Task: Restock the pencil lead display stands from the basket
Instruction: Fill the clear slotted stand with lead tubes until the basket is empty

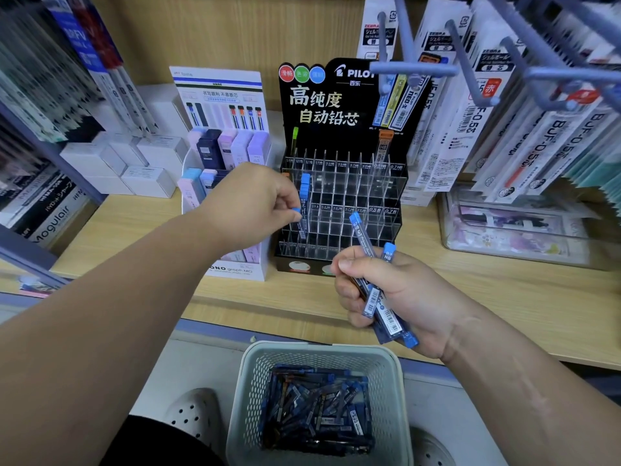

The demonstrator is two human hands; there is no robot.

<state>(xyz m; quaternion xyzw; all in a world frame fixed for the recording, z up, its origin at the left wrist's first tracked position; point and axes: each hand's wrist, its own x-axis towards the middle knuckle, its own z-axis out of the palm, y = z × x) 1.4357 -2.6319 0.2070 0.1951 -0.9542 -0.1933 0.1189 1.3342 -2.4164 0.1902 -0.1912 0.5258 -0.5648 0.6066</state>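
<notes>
A black Pilot display stand with clear slots stands on the wooden shelf. My left hand pinches a blue-capped lead tube at a slot near the stand's left edge, just below other blue tubes that sit there. My right hand grips a bunch of blue-capped lead tubes in front of the stand. A pale perforated basket below the shelf holds several more lead tubes.
A white Tombow lead stand sits left of the Pilot stand. White boxes stand at the far left. Metal hooks with hanging refill packs jut out at upper right. A clear box sits on the shelf at right.
</notes>
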